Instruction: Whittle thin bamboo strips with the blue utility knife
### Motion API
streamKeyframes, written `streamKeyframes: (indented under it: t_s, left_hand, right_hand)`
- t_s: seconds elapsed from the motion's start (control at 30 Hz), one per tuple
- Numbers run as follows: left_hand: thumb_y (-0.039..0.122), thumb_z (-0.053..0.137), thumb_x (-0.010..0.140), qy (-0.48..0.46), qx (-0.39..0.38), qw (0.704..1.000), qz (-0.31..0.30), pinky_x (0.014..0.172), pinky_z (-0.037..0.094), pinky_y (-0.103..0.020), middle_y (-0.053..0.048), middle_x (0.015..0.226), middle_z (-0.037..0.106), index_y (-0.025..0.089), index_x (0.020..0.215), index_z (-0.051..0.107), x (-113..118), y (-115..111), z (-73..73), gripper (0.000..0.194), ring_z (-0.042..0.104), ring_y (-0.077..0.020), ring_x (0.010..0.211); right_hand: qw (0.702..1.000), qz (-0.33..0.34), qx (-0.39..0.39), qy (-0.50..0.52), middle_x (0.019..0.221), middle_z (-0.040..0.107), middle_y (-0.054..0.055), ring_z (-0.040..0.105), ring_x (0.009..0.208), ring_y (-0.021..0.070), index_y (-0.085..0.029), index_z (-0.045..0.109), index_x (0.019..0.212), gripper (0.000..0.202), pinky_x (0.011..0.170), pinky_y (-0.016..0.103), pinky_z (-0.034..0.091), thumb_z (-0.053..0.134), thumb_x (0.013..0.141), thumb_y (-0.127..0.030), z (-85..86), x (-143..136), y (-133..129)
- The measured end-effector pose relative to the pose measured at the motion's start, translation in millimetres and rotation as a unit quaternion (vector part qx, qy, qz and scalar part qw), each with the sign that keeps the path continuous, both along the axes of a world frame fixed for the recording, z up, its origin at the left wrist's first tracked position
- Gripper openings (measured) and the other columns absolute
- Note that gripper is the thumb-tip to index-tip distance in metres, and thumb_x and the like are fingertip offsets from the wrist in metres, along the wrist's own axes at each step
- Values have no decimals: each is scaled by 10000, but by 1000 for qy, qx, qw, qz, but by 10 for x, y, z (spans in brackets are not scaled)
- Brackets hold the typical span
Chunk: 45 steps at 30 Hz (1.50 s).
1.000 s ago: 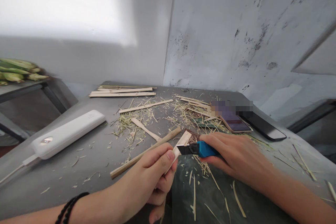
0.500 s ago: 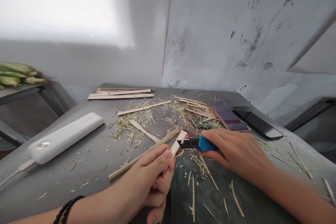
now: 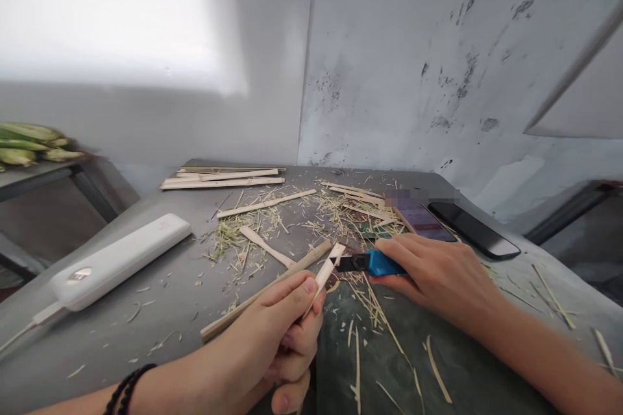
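My left hand (image 3: 287, 331) is closed round a pale wooden strip (image 3: 326, 272), whose far end sticks up past my thumb. In my right hand (image 3: 428, 272) is a utility knife (image 3: 384, 263) with a blue handle and dark blade. The blade's tip meets the strip near its upper end. Just beyond my left hand lies a longer bamboo stick (image 3: 263, 295). Behind it is a carved wooden piece (image 3: 265, 245) with a narrowed middle. The part of the strip inside my left palm is hidden.
Shavings (image 3: 233, 230) litter the grey table (image 3: 160, 311) and the dark green mat (image 3: 370, 369). Several bamboo strips (image 3: 224, 180) lie at the back. A white power bank (image 3: 121, 259) with a cable sits left; two phones (image 3: 472, 227) lie right. Corn (image 3: 29, 142) rests on another table.
The knife blade has shifted slightly along the strip's upper end, and a lifted sliver there no longer shows. Both hands keep their grips. The view has shifted a little.
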<state>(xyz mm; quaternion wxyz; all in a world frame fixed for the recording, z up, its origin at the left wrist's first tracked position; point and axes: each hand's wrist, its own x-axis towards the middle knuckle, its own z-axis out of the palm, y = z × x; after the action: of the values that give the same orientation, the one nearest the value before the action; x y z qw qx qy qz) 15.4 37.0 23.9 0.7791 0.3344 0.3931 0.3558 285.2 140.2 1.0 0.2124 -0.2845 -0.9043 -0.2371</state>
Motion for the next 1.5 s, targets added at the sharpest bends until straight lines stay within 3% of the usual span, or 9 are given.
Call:
streamKeyframes:
  t_s: [0.17,0.27,0.33,0.43,0.6,0.7,0.9,1.03,1.5]
  left_hand:
    - [443,490,1071,-13,-3,1000,0,367,302,-143,124,576,273,245,865,490,13,-15,7,286,109,-57,416]
    - [567,638,983,-7,-10,1000,-21,371,247,-145,120,578,272,242,822,483,-9,-95,-45,394,125,-52,437]
    - [688,769,842,20,28,998,-44,380,140,-123,98,589,346,223,789,496,-19,-142,-88,542,195,-40,473]
    - [788,754,782,26,61,995,-72,379,169,-107,86,617,385,224,795,486,-11,-121,-127,624,249,-40,488]
    - [668,646,943,27,122,992,35,344,442,-158,129,606,367,250,868,459,-10,44,-175,465,218,-33,388]
    - [631,592,993,36,154,986,53,354,462,-148,118,652,406,250,866,430,-31,73,-236,433,273,-33,408]
    - [537,511,1057,39,166,985,42,349,455,-128,112,691,419,253,897,412,-59,57,-278,341,287,-27,414]
    - [511,482,1075,48,163,985,26,366,465,-121,111,697,413,251,921,425,-69,58,-230,307,289,-23,418]
    - [613,494,1046,87,152,984,-30,398,447,-103,124,648,329,267,958,442,-65,9,-211,361,232,-30,423]
  right_hand:
    - [1000,-9,8,-5,901,747,30,697,710,185,-227,631,1072,411,562,294,350,439,1082,-590,-18,16,47]
    - [991,-117,-9,71,735,730,28,652,583,167,-239,687,1010,509,546,270,356,393,1074,-649,101,214,167]
    - [969,-207,27,136,441,541,21,433,341,130,-183,694,935,606,471,277,247,311,1095,-624,229,414,265]
    - [943,-276,61,177,480,578,93,480,365,179,-139,667,999,576,449,296,259,317,1095,-585,341,592,351]
    - [974,-187,19,124,592,644,13,635,487,223,-228,590,1089,489,456,277,323,356,1073,-657,168,351,243]
    - [985,-109,0,130,595,620,-26,636,493,202,-234,561,1106,411,464,273,348,381,1088,-603,99,166,101]
    - [991,38,-103,76,873,752,9,734,736,193,-233,545,1189,280,630,302,483,452,1103,-483,83,-35,-118]
    - [985,50,-158,56,895,738,10,708,756,191,-239,562,1142,286,637,309,461,425,1111,-488,37,-112,-180]
    - [977,105,-178,57,841,711,-14,680,709,175,-239,554,1142,300,643,306,444,434,1106,-512,74,-203,-301]
